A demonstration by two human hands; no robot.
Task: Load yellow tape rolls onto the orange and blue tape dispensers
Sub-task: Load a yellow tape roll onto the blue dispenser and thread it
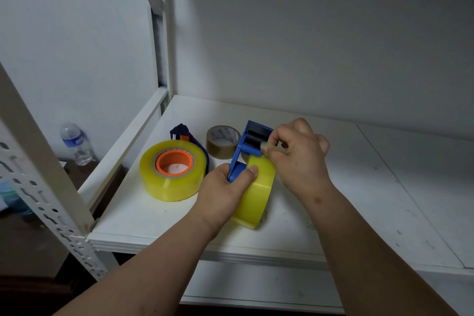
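White shelf board [359,187] filled the lower frame, mounted on a perforated white upright [38,187] at left, plain wall behind.

Two yellow rolls were on it. Bigger one, yellow tape roll [171,172], lay flat at left-centre of the board, already seated on the orange hub [174,161] of the orange dispenser; a dark blue frame part [184,133] of that dispenser stuck up behind the roll. Nobody was touching it.

Second yellow roll [256,192] stood on edge just right of the first, bottom edge touching or nearly touching the board, can't tell which. It sat on the blue dispenser [252,140], whose frame angled up and away, black roller at the top end.

Left hand [225,192] was wrapped around the near side of that roll and the dispenser's lower frame, thumb pressed across the roll's top edge: closed grip on both.

Right hand [300,151] was at the dispenser's head, thumb and forefinger pinched narrow on what looked like the loose tape end beside the roller; other fingers curled in.

Brown tape roll [222,141] lay flat behind, between the two dispensers, apart from both hands.

Water bottle [75,143] stood off the shelf, far left, beyond the upright.
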